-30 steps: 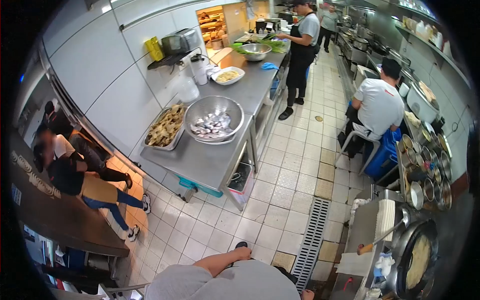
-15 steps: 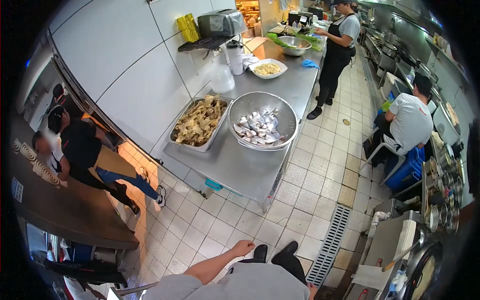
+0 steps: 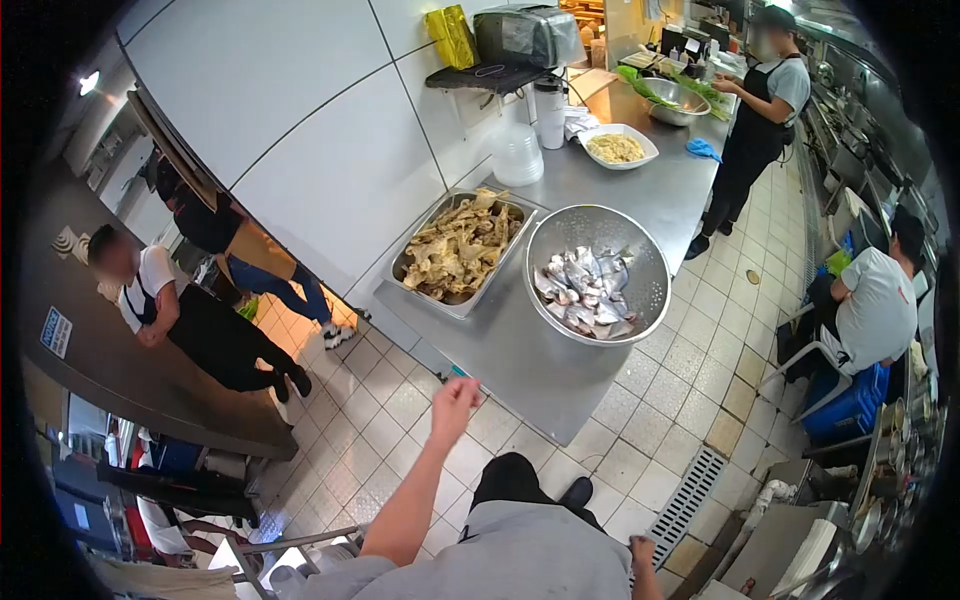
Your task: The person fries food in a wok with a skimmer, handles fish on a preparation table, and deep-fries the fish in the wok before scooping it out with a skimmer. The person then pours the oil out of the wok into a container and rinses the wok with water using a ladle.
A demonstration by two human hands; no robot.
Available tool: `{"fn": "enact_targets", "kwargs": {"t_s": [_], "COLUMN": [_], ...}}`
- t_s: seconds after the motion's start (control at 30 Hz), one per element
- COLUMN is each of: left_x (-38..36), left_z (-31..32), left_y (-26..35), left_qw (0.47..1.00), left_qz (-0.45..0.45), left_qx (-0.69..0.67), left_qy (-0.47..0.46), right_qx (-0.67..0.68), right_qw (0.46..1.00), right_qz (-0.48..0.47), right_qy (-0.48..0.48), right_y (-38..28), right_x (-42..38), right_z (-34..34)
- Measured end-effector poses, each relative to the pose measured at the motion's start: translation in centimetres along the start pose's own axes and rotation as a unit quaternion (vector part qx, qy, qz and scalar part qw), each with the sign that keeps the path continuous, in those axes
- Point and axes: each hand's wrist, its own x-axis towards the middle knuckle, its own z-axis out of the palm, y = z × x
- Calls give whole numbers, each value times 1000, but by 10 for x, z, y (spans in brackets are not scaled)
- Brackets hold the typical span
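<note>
While the left hand (image 3: 457, 408) hangs out in front, near the closest edge of the steel table (image 3: 530, 375), its fingers are curled together and nothing shows in their grip. Down by the body, the right hand (image 3: 642, 548) is small and half turned away, so I can't tell whether its fingers are together or apart. Now look at the danger spot: the colander (image 3: 650, 288) sits toward the table's right side, and in this view its rim laps over the edge above the tile floor (image 3: 625, 455). A knock from a hip or a swinging arm could tip it, I'd judge, and spill the fish pieces (image 3: 588, 285); any drips landing below could make for slippery footing too. Left of it, the metal pan (image 3: 500, 265) is packed right up, some bits poking above the rim, so a jolt or a hasty lift might shed a few. And what a contrast in looks! The fish are silvery and glossy, cut into chunks with pinkish patches, piled in the bottom of that wide, perforated bowl. The brown pieces (image 3: 458, 245) next door are crumpled, dull and ragged, heaped every which way, golden at some edges and darker in the folds.
</note>
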Motion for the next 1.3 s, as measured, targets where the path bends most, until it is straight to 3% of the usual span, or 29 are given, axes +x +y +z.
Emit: {"fn": "enact_targets", "kwargs": {"t_s": [0.03,0.13,0.27,0.4,0.47,0.5,0.57,0.67,0.83,0.9,0.93,1.0,1.03,1.1,1.23,1.3], "left_x": [17,67,141,208,238,246,269,286,297,298,297,297,298,301,301,298], "left_z": [-8,-28,-59,-74,-83,-86,-94,-95,-91,-91,-91,-90,-90,-91,-92,-92], "left_y": [8,33,51,70,68,75,68,70,69,71,72,73,72,66,62,64], "left_qw": [1000,996,981,967,952,951,934,912,918,913,913,925,926,943,952,959], "left_qz": [12,57,110,144,205,173,186,193,168,164,164,136,137,90,78,73], "left_qx": [5,37,131,183,198,237,290,355,357,374,372,353,351,320,295,274], "left_qy": [18,62,96,101,111,100,95,73,35,31,29,32,30,28,29,18], "right_qx": [33,106,117,112,64,64,-76,15,12,-64,-64,47,49,182,159,110], "right_qw": [998,992,992,986,988,987,994,997,996,993,992,992,992,970,973,987], "right_qz": [59,61,46,112,136,143,52,57,57,-63,-62,90,90,136,143,85], "right_qy": [-8,9,20,52,28,30,57,55,67,83,85,76,78,85,85,78], "right_y": [-41,-106,-129,-128,-125,-129,-137,-176,-166,-171,-172,-220,-214,-208,-202,-196], "right_x": [-5,-8,-11,-40,-59,-68,-87,-114,-99,-95,-94,-107,-102,-96,-100,-106], "right_z": [-6,-6,16,62,90,102,123,150,181,182,181,176,177,180,180,182]}}
